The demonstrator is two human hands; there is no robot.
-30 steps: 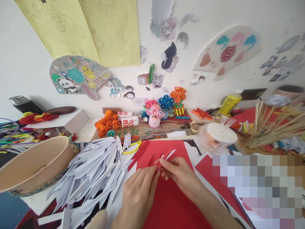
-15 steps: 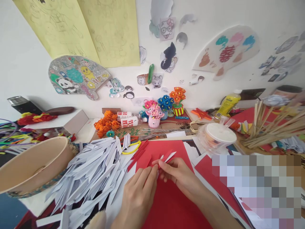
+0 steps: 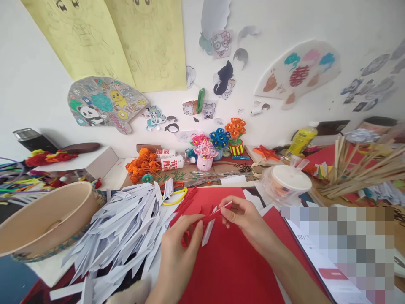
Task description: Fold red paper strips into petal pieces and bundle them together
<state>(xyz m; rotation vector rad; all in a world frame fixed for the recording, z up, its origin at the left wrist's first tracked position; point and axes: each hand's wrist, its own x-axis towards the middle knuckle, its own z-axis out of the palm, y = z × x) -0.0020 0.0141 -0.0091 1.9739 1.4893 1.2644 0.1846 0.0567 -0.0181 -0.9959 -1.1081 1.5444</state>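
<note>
A narrow folded red paper strip (image 3: 217,213) with a pale edge is stretched between my hands, tilted up to the right. My left hand (image 3: 180,249) pinches its lower left end between thumb and forefinger. The fingers of my right hand (image 3: 248,221) close on its upper right end. Just under the strip is a folded white paper strip (image 3: 207,234); whether it is joined to the red one I cannot tell. Below lies a large red sheet (image 3: 234,270), with small red paper pieces behind my left hand, partly hidden.
A heap of folded white paper strips (image 3: 117,228) lies left, beside a round beige basket (image 3: 47,211). Yellow-handled scissors (image 3: 177,198) rest behind. On the right are a lidded white cup (image 3: 291,179), wooden sticks (image 3: 351,169) and a phone-like screen (image 3: 332,261), partly blurred out. Flower pots (image 3: 205,164) stand along the wall.
My hands have moved apart, and the red strip now shows lengthwise between them. My left hand has turned so its thumb shows. The white strip now hangs or lies lower, slanting downward.
</note>
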